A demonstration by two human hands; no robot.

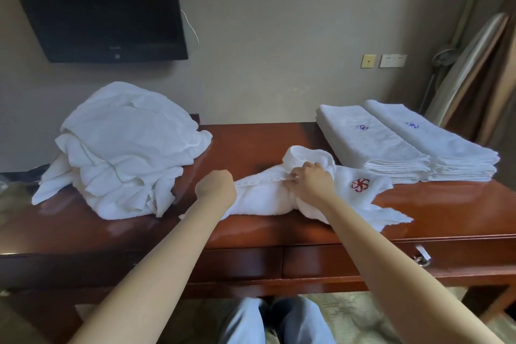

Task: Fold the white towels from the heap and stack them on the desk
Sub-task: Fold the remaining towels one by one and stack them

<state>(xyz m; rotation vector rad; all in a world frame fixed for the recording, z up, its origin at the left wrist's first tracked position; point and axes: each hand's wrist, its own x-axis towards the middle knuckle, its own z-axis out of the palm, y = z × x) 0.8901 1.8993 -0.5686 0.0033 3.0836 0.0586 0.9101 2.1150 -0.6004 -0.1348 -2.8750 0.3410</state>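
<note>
One glossy wooden desk (251, 142), wall television (97, 3)

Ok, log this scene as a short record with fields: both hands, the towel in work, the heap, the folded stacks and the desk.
left hand: curled round the left end of the red-emblem towel
right hand: pinches that towel's hem near its middle
red-emblem towel: crumpled, not yet folded, front centre of the desk
heap: unfolded white towels, desk's left
folded stacks: two side by side, desk's right, blue emblems on top
</note>
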